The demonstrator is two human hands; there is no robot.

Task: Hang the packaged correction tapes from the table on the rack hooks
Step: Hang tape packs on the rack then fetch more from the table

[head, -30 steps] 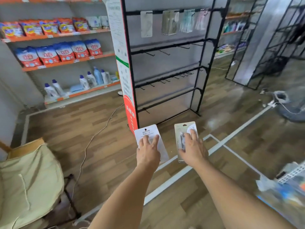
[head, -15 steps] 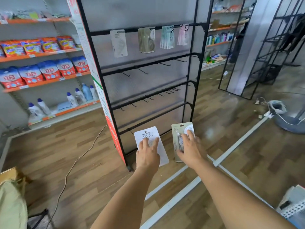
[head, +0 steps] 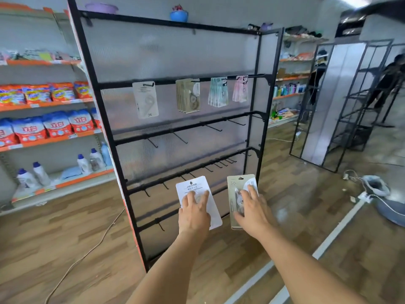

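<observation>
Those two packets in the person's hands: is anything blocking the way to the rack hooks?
Nothing visible. The white packet in the left hand and beige packet in the right hand face the rack across open air.

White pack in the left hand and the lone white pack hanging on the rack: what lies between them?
In the head view, two rails of bare hooks cross between the held white pack and the hanging white pack; no packs hang there.
</observation>
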